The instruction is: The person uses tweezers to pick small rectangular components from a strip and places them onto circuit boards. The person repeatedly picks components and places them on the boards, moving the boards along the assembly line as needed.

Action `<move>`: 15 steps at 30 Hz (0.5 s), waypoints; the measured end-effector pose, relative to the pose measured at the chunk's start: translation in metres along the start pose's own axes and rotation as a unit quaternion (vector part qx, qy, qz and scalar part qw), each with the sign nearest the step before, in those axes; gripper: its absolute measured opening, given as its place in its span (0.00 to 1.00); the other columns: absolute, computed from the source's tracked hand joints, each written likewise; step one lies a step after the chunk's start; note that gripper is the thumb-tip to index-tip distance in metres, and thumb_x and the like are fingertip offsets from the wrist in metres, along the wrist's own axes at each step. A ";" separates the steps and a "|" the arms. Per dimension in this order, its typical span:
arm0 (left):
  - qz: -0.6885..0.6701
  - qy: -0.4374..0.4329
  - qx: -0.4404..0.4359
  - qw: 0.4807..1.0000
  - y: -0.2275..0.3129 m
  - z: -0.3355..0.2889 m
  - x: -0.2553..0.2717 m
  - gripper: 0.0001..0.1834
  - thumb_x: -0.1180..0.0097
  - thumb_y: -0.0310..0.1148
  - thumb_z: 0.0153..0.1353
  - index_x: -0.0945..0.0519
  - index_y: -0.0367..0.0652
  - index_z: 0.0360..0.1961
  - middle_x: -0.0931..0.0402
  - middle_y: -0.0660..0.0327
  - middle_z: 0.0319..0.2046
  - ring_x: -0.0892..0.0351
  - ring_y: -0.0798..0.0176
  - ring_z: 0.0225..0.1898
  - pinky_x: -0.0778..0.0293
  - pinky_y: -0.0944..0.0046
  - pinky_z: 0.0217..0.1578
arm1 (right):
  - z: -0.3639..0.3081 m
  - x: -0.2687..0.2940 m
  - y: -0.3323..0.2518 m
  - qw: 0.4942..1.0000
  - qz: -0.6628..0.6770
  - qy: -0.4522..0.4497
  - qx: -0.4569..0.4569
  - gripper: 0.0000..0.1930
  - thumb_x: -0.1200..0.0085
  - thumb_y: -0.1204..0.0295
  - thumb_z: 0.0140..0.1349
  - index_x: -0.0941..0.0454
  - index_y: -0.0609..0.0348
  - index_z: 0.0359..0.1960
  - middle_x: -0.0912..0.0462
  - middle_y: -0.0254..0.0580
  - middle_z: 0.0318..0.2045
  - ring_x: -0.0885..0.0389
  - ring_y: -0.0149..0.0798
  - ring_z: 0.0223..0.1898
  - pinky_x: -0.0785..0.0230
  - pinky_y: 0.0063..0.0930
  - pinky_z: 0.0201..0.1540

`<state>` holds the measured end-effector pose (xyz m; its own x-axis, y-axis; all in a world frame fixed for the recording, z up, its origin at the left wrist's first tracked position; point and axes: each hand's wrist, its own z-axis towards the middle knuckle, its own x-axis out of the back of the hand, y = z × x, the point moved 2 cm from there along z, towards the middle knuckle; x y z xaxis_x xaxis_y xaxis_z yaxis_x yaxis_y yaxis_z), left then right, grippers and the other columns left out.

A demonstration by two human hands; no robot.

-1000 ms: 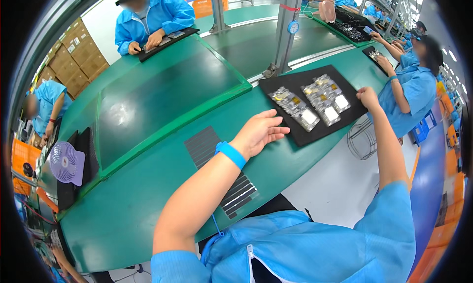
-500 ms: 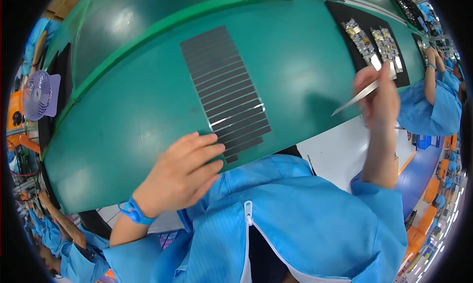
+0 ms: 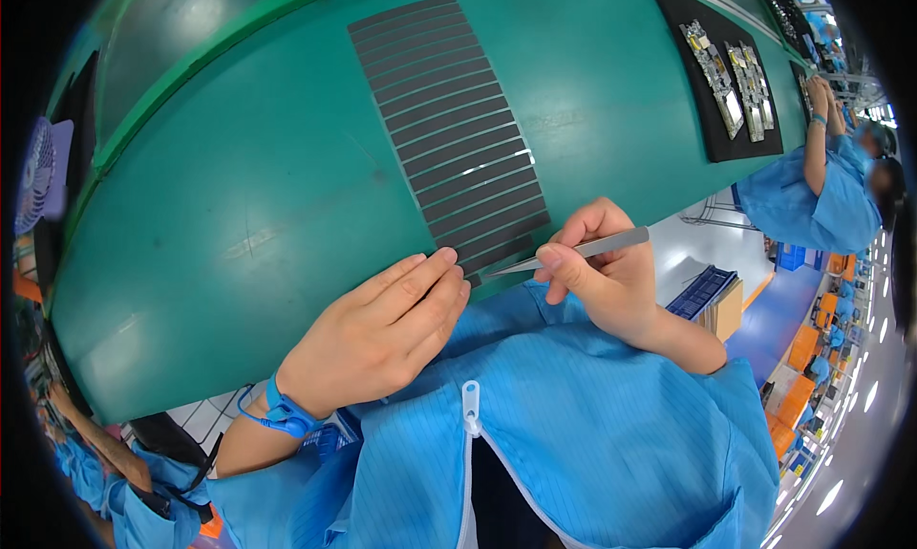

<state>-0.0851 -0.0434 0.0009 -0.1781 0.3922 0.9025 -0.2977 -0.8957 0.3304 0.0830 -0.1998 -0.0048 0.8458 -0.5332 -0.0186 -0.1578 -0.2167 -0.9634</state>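
Observation:
A sheet of dark grey strips (image 3: 449,127), ruled across by thin pale gaps, lies on the green table mat (image 3: 248,195). My left hand (image 3: 377,334) rests at its near end, fingers stretched out and fingertips touching the lower left corner. Between the thumb and fingers of my right hand (image 3: 607,281) is a pair of metal tweezers (image 3: 619,243). Their tips point left to the short last strip, close to my left fingertips. Whether they touch that strip, I cannot tell. A blue wrist strap (image 3: 284,410) circles my left wrist.
On a black pad (image 3: 726,148) at the far right lie several circuit boards (image 3: 750,90). A green raised edge (image 3: 181,100) runs along the far left. A purple fan (image 3: 38,172) stands at the left rim. Other people in blue (image 3: 802,200) sit at both sides.
My right hand has come left with the tweezers, from beside the circuit boards to the near end of the sheet. The left hand has shifted slightly right along the sheet's near corner.

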 end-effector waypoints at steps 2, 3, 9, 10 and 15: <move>-0.007 0.009 -0.003 1.000 -0.001 -0.001 -0.002 0.13 0.39 0.25 0.51 0.19 0.32 0.39 0.22 0.54 0.42 0.24 0.53 0.52 0.23 0.58 0.50 | -0.001 -0.002 0.001 1.000 -0.006 0.003 0.009 0.10 0.41 0.74 0.60 0.32 0.62 0.33 0.22 0.38 0.24 0.21 0.24 0.22 0.30 0.13 0.22; -0.009 0.013 -0.005 1.000 -0.001 -0.002 -0.003 0.13 0.39 0.25 0.51 0.19 0.32 0.38 0.22 0.54 0.42 0.24 0.52 0.52 0.22 0.58 0.49 | -0.001 -0.003 0.000 1.000 -0.012 0.004 0.012 0.10 0.41 0.74 0.60 0.32 0.62 0.33 0.22 0.38 0.24 0.21 0.24 0.22 0.30 0.13 0.22; -0.012 0.020 -0.012 1.000 -0.002 -0.003 -0.003 0.12 0.38 0.25 0.50 0.19 0.31 0.36 0.22 0.53 0.42 0.24 0.52 0.52 0.22 0.58 0.48 | 0.000 -0.007 0.000 1.000 -0.003 0.004 0.024 0.10 0.41 0.74 0.60 0.33 0.62 0.33 0.22 0.38 0.26 0.20 0.24 0.26 0.29 0.13 0.23; -0.013 0.021 -0.013 1.000 -0.002 -0.002 -0.002 0.12 0.38 0.24 0.50 0.19 0.31 0.36 0.22 0.53 0.42 0.24 0.52 0.52 0.22 0.58 0.48 | 0.000 -0.006 0.001 1.000 -0.001 0.000 0.024 0.10 0.41 0.74 0.60 0.33 0.62 0.33 0.22 0.38 0.26 0.19 0.24 0.26 0.29 0.13 0.23; -0.013 0.027 -0.012 0.999 -0.002 -0.002 -0.003 0.11 0.38 0.24 0.50 0.20 0.30 0.36 0.22 0.52 0.42 0.24 0.52 0.52 0.21 0.59 0.48 | 0.000 -0.007 -0.001 1.000 0.001 0.008 0.019 0.10 0.41 0.74 0.60 0.33 0.61 0.33 0.22 0.38 0.25 0.20 0.24 0.25 0.29 0.13 0.23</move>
<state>-0.0862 -0.0421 -0.0036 -0.2197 0.4258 0.8777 -0.3249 -0.8803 0.3458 0.0778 -0.1958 -0.0038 0.8376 -0.5461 -0.0171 -0.1397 -0.1838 -0.9730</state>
